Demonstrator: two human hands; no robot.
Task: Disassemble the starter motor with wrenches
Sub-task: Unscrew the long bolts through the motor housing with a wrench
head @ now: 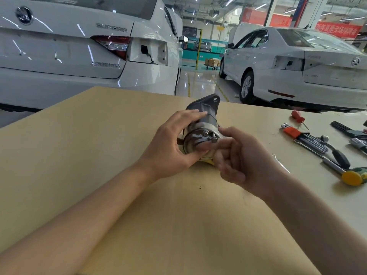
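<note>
Gripped from the left side, the starter motor (200, 128) lies on the table (99, 135) with its round end cap turned toward the camera and its mounting flange (206, 103) pointing away toward the far table edge. Left hand (174, 143): fingers curl over the top of the motor housing, thumb presses against the lower face of the end cap, so the hand clasps the body. Right hand (236, 155): fingers loosely curled, fingertips at the right rim of the end cap beside a small bolt (214, 138); whether they pinch the bolt or merely touch it cannot be told, and motion blur softens this hand. A second bolt head (206, 133) sits just left of the first on the cap. Both forearms are bare and reach in from the bottom corners of the view.

Tools lie on the right part of the table, well apart from the motor: a red-handled screwdriver (297, 117), a set of hex keys in an orange holder (297, 133), a ratchet handle with a black grip (337, 153), a mallet with a yellow face (353, 176) and dark tools at the right edge (349, 130).

Beyond the table stand two white sedans, one at upper left (79, 48) and one at upper right (297, 62), on a glossy workshop floor (198, 82).
</note>
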